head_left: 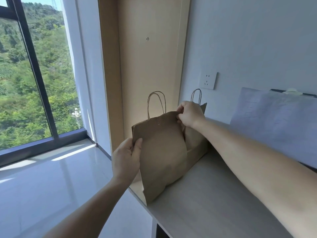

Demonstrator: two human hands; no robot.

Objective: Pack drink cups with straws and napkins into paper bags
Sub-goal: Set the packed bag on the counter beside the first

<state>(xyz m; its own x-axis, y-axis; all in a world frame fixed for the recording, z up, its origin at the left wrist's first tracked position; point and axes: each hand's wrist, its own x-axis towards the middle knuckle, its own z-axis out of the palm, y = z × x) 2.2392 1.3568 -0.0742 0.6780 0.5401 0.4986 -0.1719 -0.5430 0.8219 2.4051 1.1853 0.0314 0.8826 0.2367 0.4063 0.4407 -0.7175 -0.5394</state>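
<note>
Head cam view: the flat-sided brown paper bag with twisted paper handles [161, 152] stands at the left end of the pale wood-grain bench [214, 194], its bottom right at the front left corner. The left hand [127, 158] pinches the bag's left edge just under the top corner, thumb on the front face. The right hand [190, 114] is curled round the top right corner. The bag's side bulges a bit, but its mouth faces away, so no idea what's inside. A second brown paper bag with a looped handle [196, 140] stands right behind it, touching it, back against the wall; can't see its contents either. A tall tan wooden panel [149, 66] rises behind both, and there's a white wall socket [208, 81] to the right.
</note>
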